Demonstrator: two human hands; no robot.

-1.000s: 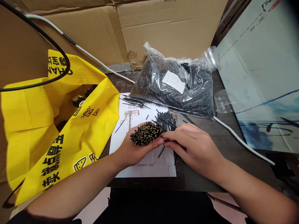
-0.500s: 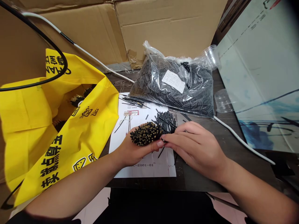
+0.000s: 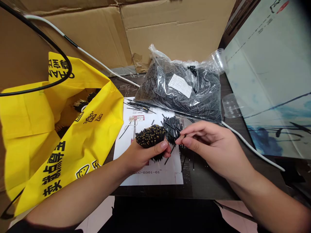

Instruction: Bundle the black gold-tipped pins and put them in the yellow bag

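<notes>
A thick bundle of thin black pieces with gold-coloured ends (image 3: 151,136) is wrapped in my left hand (image 3: 138,157), the thumb lying across its side. My right hand (image 3: 209,144) is a little to the right, apart from the bundle, its fingertips pinched on a small dark piece (image 3: 185,135) mostly hidden between them. Between the hands and just beyond, a pile of black tubes (image 3: 172,127) rests partly on a printed white sheet (image 3: 155,179). Several thin black strands (image 3: 139,106) lie near the sheet's far edge.
Behind the pile sits a clear bag full of short black tubes (image 3: 179,94). Two clear plastic cups (image 3: 218,61) are near its right end. A yellow bag (image 3: 97,106) holding more bundles stands left. Cardboard (image 3: 170,29) rises behind, with a white cable (image 3: 252,149) at right.
My right hand has moved right, away from the bundle, and its fingers have parted somewhat. The bundle has tilted in my left hand, showing more of its side.
</notes>
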